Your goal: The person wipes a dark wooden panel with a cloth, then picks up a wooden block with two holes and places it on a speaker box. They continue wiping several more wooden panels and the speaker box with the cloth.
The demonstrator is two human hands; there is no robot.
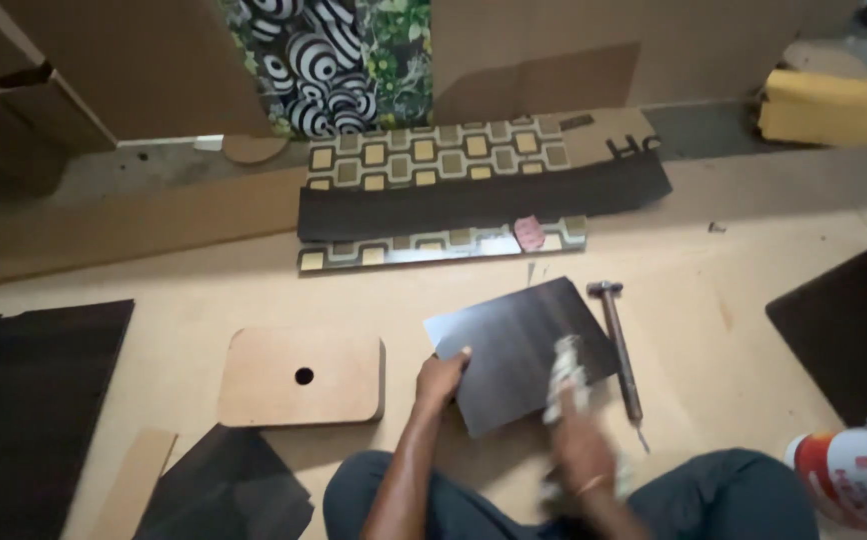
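A view from above looks down at a person sitting on a floor covered with brown board, their knees in dark trousers at the bottom edge.

The left hand (441, 377) rests on the near left edge of a dark rectangular sheet (524, 350), fingers together and pressed flat on it, pinning it to the floor. The sheet lies tilted, just in front of the person, near the middle of the view.

The right hand (582, 445) is blurred. It grips a pale, crumpled rag (566, 368), fingers closed around it, and the rag touches the near right part of the dark sheet. A bangle shows at the wrist.

Just to the right of the sheet lies a hammer (620, 350), its head pointing away from the person and its handle running back toward them.

To the left of the left hand, a little apart, lies a light wooden board (344, 385) with rounded corners and a small round hole through it. More dark sheets lie at the far left and near left.

Further back, a panel with a square pattern (434, 155) lies flat, with a long dark strip (484, 200) across it. At the lower right corner stands a red and white tin (844, 475).
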